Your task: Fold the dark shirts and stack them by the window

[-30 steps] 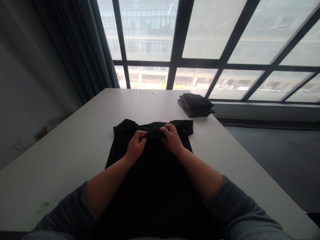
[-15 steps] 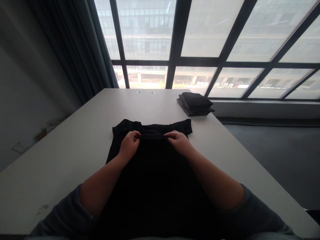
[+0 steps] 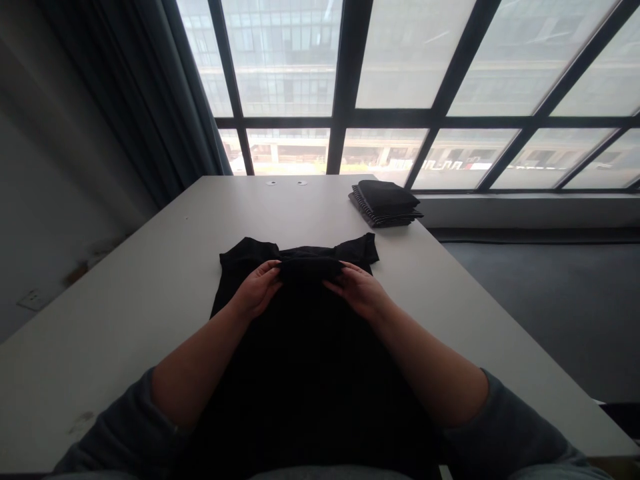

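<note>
A black short-sleeved T-shirt (image 3: pixel 310 360) lies spread on the white table, its sleeves at the far end and its body running toward me. My left hand (image 3: pixel 257 290) grips the left side of a band of cloth near the neckline, fingers closed at its edge. On the opposite side, my right hand (image 3: pixel 361 290) holds the same band, with some fingers under the cloth. Between the two hands the band is stretched and raised a little. Dark fabric hides the folds below it.
Folded dark clothes (image 3: pixel 386 203), some with striped edges, are stacked at the table's far right corner. The white table (image 3: pixel 140 287) reaches toward a large window (image 3: pixel 390 67). A dark curtain (image 3: pixel 165 100) hangs at the left, and a wall socket (image 3: pixel 33 300) is low on the wall.
Both hands have turned, their fingers now spread more along the band. The band between them looks wider and rolled up. The view has shifted slightly.
</note>
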Available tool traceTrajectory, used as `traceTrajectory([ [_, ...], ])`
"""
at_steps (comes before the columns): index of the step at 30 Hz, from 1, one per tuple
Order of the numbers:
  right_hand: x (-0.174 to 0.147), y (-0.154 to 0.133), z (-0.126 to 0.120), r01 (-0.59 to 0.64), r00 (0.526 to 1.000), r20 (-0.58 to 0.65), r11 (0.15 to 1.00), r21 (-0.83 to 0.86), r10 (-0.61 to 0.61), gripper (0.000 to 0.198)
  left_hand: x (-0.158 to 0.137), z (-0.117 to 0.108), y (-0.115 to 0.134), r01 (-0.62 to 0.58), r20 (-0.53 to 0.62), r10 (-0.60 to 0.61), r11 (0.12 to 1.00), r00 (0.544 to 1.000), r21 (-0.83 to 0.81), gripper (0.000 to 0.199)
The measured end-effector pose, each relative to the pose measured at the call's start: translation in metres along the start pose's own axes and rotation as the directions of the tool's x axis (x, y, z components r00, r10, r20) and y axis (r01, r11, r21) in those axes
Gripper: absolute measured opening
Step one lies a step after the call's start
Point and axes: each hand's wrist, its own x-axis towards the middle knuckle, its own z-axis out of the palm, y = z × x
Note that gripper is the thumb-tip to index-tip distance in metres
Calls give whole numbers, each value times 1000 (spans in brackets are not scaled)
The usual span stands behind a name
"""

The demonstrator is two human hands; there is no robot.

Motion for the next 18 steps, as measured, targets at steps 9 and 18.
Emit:
traceTrajectory([
  [9, -7, -16, 7, -114, 993, 46, 993, 19, 113, 11, -11, 7, 15, -52, 115, 37, 989, 993, 138, 32],
  [18, -6, -10, 13, 128, 988, -41, 939, -320, -149, 44, -21, 10, 20, -566, 504, 267, 270, 821, 779, 21],
])
